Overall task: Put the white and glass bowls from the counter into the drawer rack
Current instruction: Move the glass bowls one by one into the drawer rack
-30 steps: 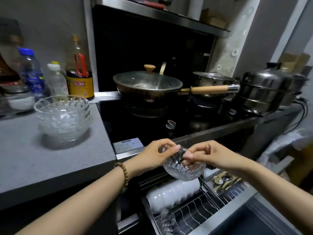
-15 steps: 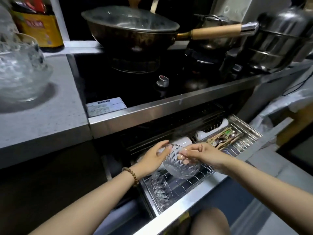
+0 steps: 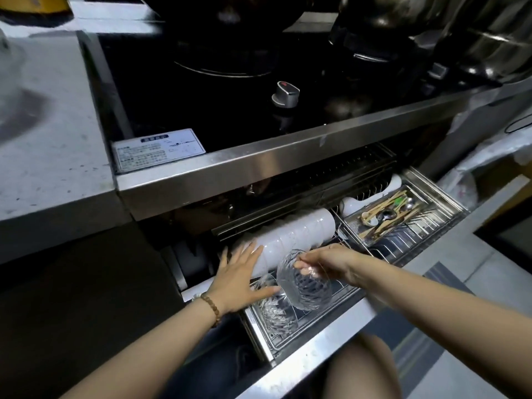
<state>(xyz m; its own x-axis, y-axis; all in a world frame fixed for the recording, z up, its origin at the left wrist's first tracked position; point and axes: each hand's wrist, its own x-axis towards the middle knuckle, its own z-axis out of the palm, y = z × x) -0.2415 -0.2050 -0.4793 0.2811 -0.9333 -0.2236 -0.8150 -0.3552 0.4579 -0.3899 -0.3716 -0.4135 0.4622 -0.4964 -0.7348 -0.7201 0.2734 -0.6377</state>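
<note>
Now right hand (image 3: 328, 264) pinches glass bowl (image 3: 305, 286), left hand (image 3: 239, 277) has fingers (image 3: 253, 251) spread; stove label (image 3: 158, 148) is illegible.

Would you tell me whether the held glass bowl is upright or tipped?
Tipped on edge: the glass bowl, pinched by the right hand, faces sideways at the rack.

White bowls (image 3: 293, 234); clear ribbed glass bowl (image 3: 305, 286).

Below your cooktop (image 3: 230, 110), drawer rack (image 3: 403, 250) open: bowl row (image 3: 296, 234) at back left, glass bowl (image 3: 305, 286) before it, cutlery tray (image 3: 434, 201) right.
</note>
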